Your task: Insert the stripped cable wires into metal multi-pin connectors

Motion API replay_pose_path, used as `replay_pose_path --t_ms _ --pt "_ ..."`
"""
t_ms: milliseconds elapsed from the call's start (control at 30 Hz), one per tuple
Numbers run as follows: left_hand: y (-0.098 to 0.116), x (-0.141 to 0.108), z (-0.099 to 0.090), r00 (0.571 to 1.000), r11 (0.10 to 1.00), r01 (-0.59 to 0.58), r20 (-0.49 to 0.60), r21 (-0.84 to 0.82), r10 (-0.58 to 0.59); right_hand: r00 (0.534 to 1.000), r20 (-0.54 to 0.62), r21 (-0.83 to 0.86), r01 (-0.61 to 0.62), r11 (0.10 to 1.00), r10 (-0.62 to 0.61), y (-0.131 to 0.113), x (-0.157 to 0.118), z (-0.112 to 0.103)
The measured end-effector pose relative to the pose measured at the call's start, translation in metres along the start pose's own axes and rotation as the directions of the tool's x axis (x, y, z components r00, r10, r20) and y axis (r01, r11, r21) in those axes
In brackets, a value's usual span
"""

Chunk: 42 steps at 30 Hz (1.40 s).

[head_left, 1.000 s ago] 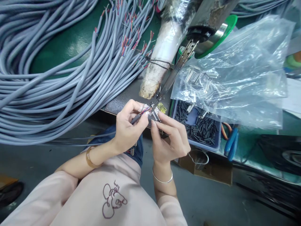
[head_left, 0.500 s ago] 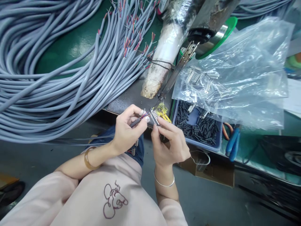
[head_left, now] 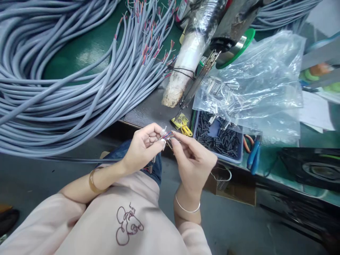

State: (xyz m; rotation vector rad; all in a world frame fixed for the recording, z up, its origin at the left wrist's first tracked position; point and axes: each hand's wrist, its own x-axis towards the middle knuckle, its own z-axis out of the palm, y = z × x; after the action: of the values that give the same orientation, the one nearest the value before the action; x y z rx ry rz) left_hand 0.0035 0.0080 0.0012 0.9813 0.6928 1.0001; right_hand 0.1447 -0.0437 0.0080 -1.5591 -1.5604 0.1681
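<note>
Thin coloured wires point(head_left: 168, 135) at a cable's end lie between my two hands, just off the table's front edge. My left hand point(head_left: 145, 143) is closed on them with thumb and fingers. My right hand point(head_left: 192, 156) pinches the wires' tips from the other side. Part of a metal connector point(head_left: 169, 143) shows beneath the right fingers, mostly hidden. Above the hands, a soldering iron point(head_left: 195, 85) hangs point down beside a plastic-wrapped tube point(head_left: 183, 67).
Many grey cables point(head_left: 79, 102) with stripped ends cover the left. At the right are a blue bin point(head_left: 240, 156) of small black tubes, a clear bag point(head_left: 273, 78) with connectors, blue-handled pliers point(head_left: 254, 156), a solder spool point(head_left: 239, 49) and a yellow tool point(head_left: 186, 129).
The connector, held up in my right fingers before, now sits lower and mostly hidden under them. My right thumb and forefinger have come to the wire tips. The view has shifted slightly.
</note>
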Motion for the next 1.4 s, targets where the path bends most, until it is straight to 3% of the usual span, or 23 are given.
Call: replay_pose_path --t_ms 200,300,433,633,800,900,967,1067,1133,1167,1233,1300,1400 --pt "-0.004 -0.003 -0.002 1.000 1.000 0.013 -0.015 0.024 -0.013 0.996 -0.041 -0.117 0.077 0.990 -0.083 -0.009 -0.007 0.007" --pt "-0.006 -0.005 -0.001 0.999 0.999 0.039 -0.013 0.032 -0.039 0.996 -0.054 -0.019 -0.073 0.997 0.072 -0.011 -0.006 0.010" --pt "-0.007 -0.007 0.000 0.999 0.997 0.046 -0.026 0.056 -0.044 0.949 0.000 0.184 -0.309 0.933 0.314 -0.009 0.000 0.013" --pt "-0.012 -0.010 0.000 0.997 0.982 -0.049 -0.043 0.181 0.058 0.903 0.040 0.337 -0.415 0.845 0.428 -0.009 0.007 0.014" --pt "-0.013 -0.012 0.001 0.998 0.975 -0.053 -0.021 0.214 0.059 0.889 0.096 0.365 -0.449 0.815 0.447 -0.008 0.010 0.012" --pt "-0.013 -0.010 0.000 1.000 0.980 0.006 -0.026 0.197 -0.001 0.907 0.081 0.293 -0.417 0.860 0.413 -0.008 0.007 0.009" --pt "-0.012 -0.007 -0.002 0.999 0.989 0.044 -0.011 0.142 -0.043 0.944 0.025 0.188 -0.329 0.926 0.330 -0.008 0.003 0.008" --pt "-0.010 -0.001 -0.007 0.995 0.996 0.089 0.037 0.033 -0.090 0.997 -0.057 -0.021 -0.050 0.999 0.048 -0.007 -0.005 0.008" --pt "-0.008 0.001 -0.009 0.994 0.995 0.100 0.055 -0.014 -0.099 0.989 -0.072 -0.127 0.118 0.985 -0.127 -0.005 -0.010 0.008" --pt "-0.007 0.001 -0.010 0.993 0.994 0.102 0.064 -0.029 -0.100 0.984 -0.075 -0.143 0.147 0.979 -0.158 -0.004 -0.012 0.008" --pt "-0.005 0.001 -0.011 0.991 0.993 0.109 0.089 -0.050 -0.104 0.991 -0.094 -0.075 0.087 0.993 -0.094 -0.003 -0.014 0.008" --pt "-0.004 -0.001 -0.011 0.990 0.991 0.117 0.090 -0.060 -0.111 0.988 -0.151 0.115 -0.026 0.993 0.043 -0.002 -0.013 0.006" --pt "-0.003 -0.001 -0.011 0.994 0.992 0.101 0.036 -0.076 -0.099 0.935 -0.329 0.365 -0.002 0.931 0.131 -0.002 -0.011 0.004"
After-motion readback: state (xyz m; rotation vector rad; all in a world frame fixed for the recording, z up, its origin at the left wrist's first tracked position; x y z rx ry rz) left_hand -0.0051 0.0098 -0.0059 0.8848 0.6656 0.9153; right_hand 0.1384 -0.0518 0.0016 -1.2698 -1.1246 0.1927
